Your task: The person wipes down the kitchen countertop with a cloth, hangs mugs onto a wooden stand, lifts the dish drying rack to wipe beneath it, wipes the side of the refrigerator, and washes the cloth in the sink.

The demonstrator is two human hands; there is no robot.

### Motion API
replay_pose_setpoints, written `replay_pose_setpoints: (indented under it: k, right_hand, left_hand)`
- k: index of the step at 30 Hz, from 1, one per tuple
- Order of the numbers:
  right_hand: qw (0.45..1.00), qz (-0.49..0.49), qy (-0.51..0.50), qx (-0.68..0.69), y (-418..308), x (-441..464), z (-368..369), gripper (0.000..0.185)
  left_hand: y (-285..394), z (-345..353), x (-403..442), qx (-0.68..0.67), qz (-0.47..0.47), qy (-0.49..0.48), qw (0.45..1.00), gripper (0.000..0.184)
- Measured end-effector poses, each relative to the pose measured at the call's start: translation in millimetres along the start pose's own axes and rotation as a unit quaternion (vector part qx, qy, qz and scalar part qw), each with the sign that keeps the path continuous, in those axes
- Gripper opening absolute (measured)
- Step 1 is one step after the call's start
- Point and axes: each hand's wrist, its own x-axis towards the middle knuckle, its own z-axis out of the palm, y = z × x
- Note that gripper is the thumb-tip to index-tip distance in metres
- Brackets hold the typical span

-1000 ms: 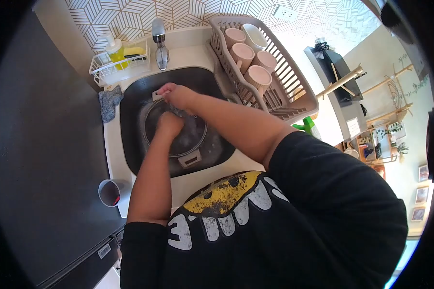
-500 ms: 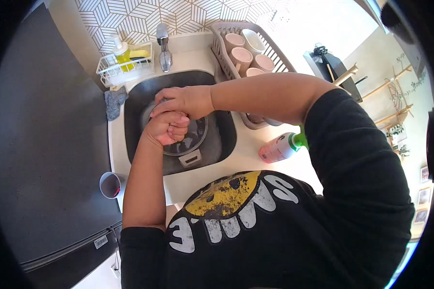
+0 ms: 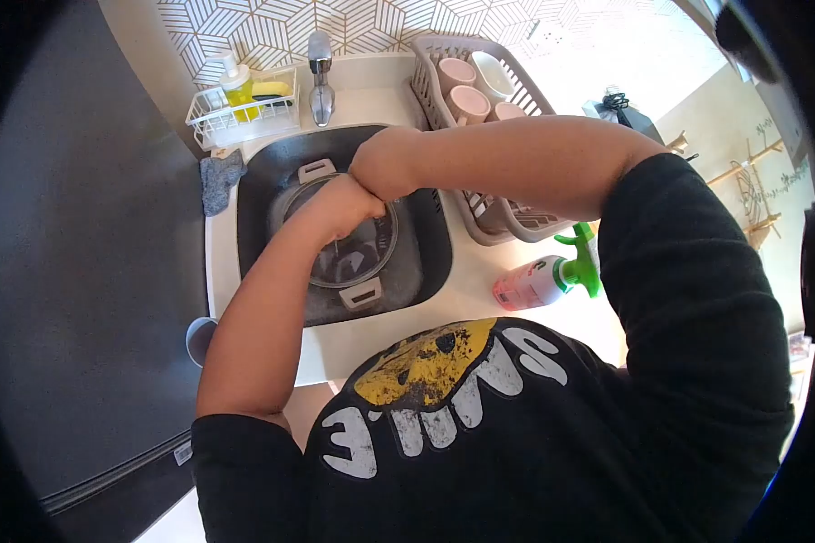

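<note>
Head view: round pot with 2 beige side handles (image 3: 340,271) sits in the black sink (image 3: 417,288), under both hands. Left hand (image 3: 346,206) is over the pot's upper part, fingers curled; right hand (image 3: 388,165) is against it at the pot's upper right edge, fingers mostly hidden. Can't tell if either grip is closed on anything. Silver faucet (image 3: 321,81) behind the sink. White wire caddy (image 3: 244,125) with a yellow soap bottle (image 3: 238,90), upper left. Grey cloth (image 3: 219,181) over the left rim. Brown plastic rack (image 3: 433,100) with pink mugs (image 3: 468,105), and green-topped spray bottle (image 3: 530,284), right, on the cream table (image 3: 480,258).
</note>
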Motion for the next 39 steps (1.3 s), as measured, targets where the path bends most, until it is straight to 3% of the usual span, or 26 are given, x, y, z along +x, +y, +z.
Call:
replay_pose_setpoints:
  k: [1, 2, 3, 5, 9, 10, 11, 12, 14, 15, 17, 18, 20, 21, 24, 27, 28, 30, 32, 33, 35, 36, 37, 39]
  right_hand:
    - [1.0, 0.022, -0.014, 0.018, 2, 2, 2, 0.025]
    - [0.998, 0.042, -0.028, 0.036, 4, 4, 3, 0.026]
    - [0.998, 0.042, -0.028, 0.036, 4, 5, 5, 0.026]
    - [0.998, 0.044, -0.015, 0.049, 3, 7, 12, 0.027]
    - [0.994, -0.05, -0.013, 0.095, 15, 33, 49, 0.025]
    - [0.96, 0.064, -0.06, 0.267, 7, 16, 31, 0.021]
    - [0.882, 0.176, -0.104, 0.426, 2, 5, 21, 0.02]
    - [0.882, 0.178, -0.103, 0.424, 2, 2, 24, 0.02]
    - [0.743, 0.167, -0.052, 0.646, 0, -1, 29, 0.017]
    - [0.744, 0.168, -0.051, 0.644, -2, 0, 32, 0.017]
    - [0.653, 0.181, -0.051, 0.734, -4, 7, 34, 0.018]
    - [0.655, 0.18, -0.049, 0.732, -5, 7, 35, 0.018]
    - [0.534, 0.179, -0.095, 0.821, -7, 4, 38, 0.022]
    - [0.535, 0.174, -0.094, 0.821, -8, 3, 38, 0.022]
    - [0.388, 0.074, -0.158, 0.905, -12, 1, 40, 0.024]
    - [0.37, 0.026, -0.169, 0.913, -12, 1, 38, 0.019]
    - [0.373, 0.026, -0.168, 0.912, -11, 1, 29, 0.019]
    - [0.634, 0.142, -0.036, 0.759, -4, 2, 3, 0.011]
    - [0.85, 0.111, 0.037, 0.514, 10, -2, -41, 0.016]
    - [0.85, 0.112, 0.041, 0.513, 15, -7, -61, 0.016]
    - [0.858, 0.007, 0.16, 0.488, 30, -23, -91, 0.033]
    - [0.885, -0.02, 0.194, 0.423, 30, -27, -92, 0.035]
    - [0.925, -0.02, 0.194, 0.325, 28, -25, -75, 0.036]
    - [0.991, -0.023, 0.13, -0.017, 21, -11, -16, 0.039]
  left_hand:
    - [-5, 3, 9, 0.195, 0.154, 0.122, 0.961, 0.024]
    - [-11, 4, 17, 0.375, 0.296, 0.234, 0.847, 0.023]
    - [-6, 6, 15, 0.374, 0.295, 0.235, 0.847, 0.023]
    - [8, 9, 1, 0.439, 0.158, 0.295, 0.834, 0.021]
    - [13, -4, -8, 0.511, 0.179, 0.289, 0.79, 0.023]
    - [13, -7, -8, 0.541, 0.214, 0.308, 0.752, 0.02]
    - [16, -10, -8, 0.57, 0.249, 0.328, 0.711, 0.017]
    - [20, -12, -11, 0.569, 0.25, 0.329, 0.711, 0.017]
    - [25, -19, -19, 0.585, 0.318, 0.327, 0.671, 0.012]
    - [27, -22, -20, 0.584, 0.32, 0.329, 0.67, 0.012]
    - [31, -29, -22, 0.605, 0.344, 0.314, 0.646, 0.01]
    - [32, -30, -23, 0.605, 0.344, 0.317, 0.644, 0.01]
    - [34, -31, -27, 0.605, 0.384, 0.311, 0.624, 0.009]
    - [33, -34, -25, 0.608, 0.38, 0.312, 0.623, 0.009]
    - [31, -38, -23, 0.6, 0.417, 0.317, 0.605, 0.01]
    - [33, -42, -27, 0.6, 0.422, 0.316, 0.601, 0.009]
    - [35, -48, -28, 0.596, 0.428, 0.335, 0.591, 0.009]
    - [33, -55, -34, 0.588, 0.439, 0.355, 0.58, 0.011]
    - [36, -73, -54, 0.539, 0.364, 0.45, 0.611, 0.014]
    - [33, -77, -64, 0.541, 0.366, 0.451, 0.609, 0.014]
    - [32, -76, -85, 0.379, 0.066, 0.5, 0.776, 0.03]
    - [11, -82, -75, 0.373, 0.015, 0.463, 0.804, 0.039]
    - [-11, -81, -54, 0.366, -0.037, 0.422, 0.829, 0.048]
    - [-25, -64, -49, 0.519, -0.133, 0.224, 0.814, 0.057]
